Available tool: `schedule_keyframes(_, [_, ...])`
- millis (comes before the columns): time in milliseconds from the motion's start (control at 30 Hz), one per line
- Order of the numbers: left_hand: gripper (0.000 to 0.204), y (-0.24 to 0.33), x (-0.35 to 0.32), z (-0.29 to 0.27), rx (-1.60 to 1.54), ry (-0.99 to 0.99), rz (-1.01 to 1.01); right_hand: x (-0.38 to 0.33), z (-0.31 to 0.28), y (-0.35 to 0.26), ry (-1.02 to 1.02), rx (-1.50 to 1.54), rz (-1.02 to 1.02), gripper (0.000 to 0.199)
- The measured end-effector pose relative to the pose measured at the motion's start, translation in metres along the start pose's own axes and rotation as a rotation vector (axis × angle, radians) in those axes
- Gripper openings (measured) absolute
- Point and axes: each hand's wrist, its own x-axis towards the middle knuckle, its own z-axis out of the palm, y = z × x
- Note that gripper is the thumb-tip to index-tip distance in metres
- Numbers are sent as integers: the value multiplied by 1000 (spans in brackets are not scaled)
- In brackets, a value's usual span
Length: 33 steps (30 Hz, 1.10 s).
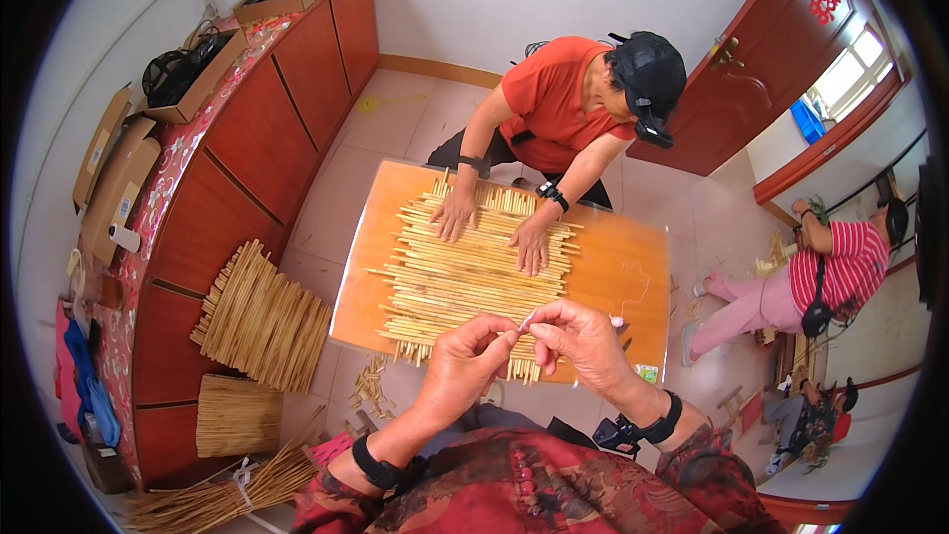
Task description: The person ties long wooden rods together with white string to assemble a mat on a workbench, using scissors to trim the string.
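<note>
A pale thread [527,320] is pinched between the two hands just above the near edge of the counter [618,262], so short a piece of it showing that its run can only be read as roughly three to nine o'clock, from one set of fingertips across to the other. The right hand [583,336] closes on it from the three o'clock side with thumb and forefinger tight on a small pinkish end, and the left hand [465,361] meets it from nine o'clock, fingers curled and pinching too; the two hands sit almost touching, neither clearly the nearer. Whether the thin pale strand [633,292] looping over the bare wood at about two o'clock belongs to the same thread is too fine to tell. Straight out at twelve o'clock from the fingers lies the mat of straw stalks [474,272], each stalk with its long axis left to right, stacked in rows that run away from the wearer. At the far end, a co-worker in an orange top presses both palms flat on the stalks, one hand [455,213] toward eleven o'clock and the other hand [532,242] nearly dead ahead. Off the counter at nine o'clock, woven straw panels [262,316] lean against the red cabinet [257,138], and loose bundled stalks [222,494] lie on the floor at seven o'clock.
</note>
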Motion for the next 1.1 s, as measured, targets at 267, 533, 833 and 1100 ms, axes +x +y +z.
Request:
schedule_keyframes(267, [8,-1,5,3,109,6,14,5,-7,4,-1,-39,18,14])
schedule_keyframes(533, [9,-3,14,9,73,-4,-71,3,-22,13,-8,-31,30,12])
schedule_keyframes(833, [10,-13,31,23,29,-83,-44,-10,-37,17,76,-106,-28,10])
schedule_keyframes(1100, [12,-17,39,29,-147,-90,-94,-16,-45,21,115,-104,-56,12])
